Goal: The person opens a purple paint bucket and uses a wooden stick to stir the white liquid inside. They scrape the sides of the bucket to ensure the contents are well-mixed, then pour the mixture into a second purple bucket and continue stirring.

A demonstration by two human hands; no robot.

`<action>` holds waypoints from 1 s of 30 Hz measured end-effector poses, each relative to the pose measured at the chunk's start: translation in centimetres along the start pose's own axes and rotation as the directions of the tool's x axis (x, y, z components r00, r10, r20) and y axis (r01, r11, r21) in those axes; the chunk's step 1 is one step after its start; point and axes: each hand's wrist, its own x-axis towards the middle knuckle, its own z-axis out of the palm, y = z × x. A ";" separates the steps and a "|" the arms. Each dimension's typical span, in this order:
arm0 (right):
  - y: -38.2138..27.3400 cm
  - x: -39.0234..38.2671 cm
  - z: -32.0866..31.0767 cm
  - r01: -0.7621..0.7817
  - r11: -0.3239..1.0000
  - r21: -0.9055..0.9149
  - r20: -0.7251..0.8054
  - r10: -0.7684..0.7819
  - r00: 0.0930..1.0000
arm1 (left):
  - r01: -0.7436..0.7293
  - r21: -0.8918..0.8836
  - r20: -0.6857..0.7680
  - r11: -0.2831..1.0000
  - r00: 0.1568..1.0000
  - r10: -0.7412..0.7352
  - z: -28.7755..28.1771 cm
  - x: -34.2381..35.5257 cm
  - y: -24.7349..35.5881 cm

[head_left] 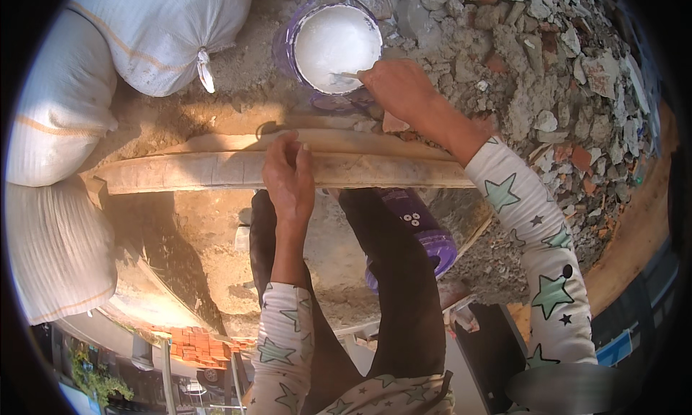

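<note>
"What's closest to us?"

"A blurred grey oval shape (566, 388) at the lower right (too smeared to name), then the star-printed sleeve (548, 260) of the right arm."

"And the right hand (407, 94)?"

"Its fingers are bent round a slim tool (349, 75). Only a short length shows, so I can't tell its kind. The long axis points leftward, into the white paste (335, 44)."

"Where's the bucket?"

"The purple bucket (285, 55) lies ahead and left of that hand, which overlaps its near right rim. The left hand (287, 173) is farther off, over the wooden plank (187, 173)."

"Holding anything?"

"Nothing I can see: fingers loosely curled, thumb apart from them. Whether it bears on the wood, I can't tell."

"Edges to mind?"

"The bucket's rim, just under the right hand, and the plank, which runs side to side between bucket and body. Rubble (519, 83) crowds the right; leftward, the strip of ground (252, 73) before the tied sack (166, 33) offers more room."
</note>
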 end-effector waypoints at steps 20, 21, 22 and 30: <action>2.4 -5.0 0.4 -0.150 0.978 -0.145 0.045 0.158 0.986 | 0.012 -0.031 -0.007 0.999 1.000 -0.013 -0.4 -0.1 -0.6; 2.5 -4.9 0.3 -0.149 0.974 -0.173 0.001 0.152 0.988 | 0.016 -0.027 -0.009 1.000 1.000 -0.016 -0.4 -0.1 -0.7; 2.7 -4.8 0.2 -0.150 0.968 -0.201 -0.043 0.145 0.989 | 0.020 -0.022 -0.011 1.000 1.000 -0.020 -0.4 -0.2 -0.7; 5.4 -5.7 0.7 -0.126 0.976 -0.180 -0.066 0.116 0.991 | 0.008 -0.027 0.009 1.000 1.000 -0.008 -0.5 -0.2 -0.5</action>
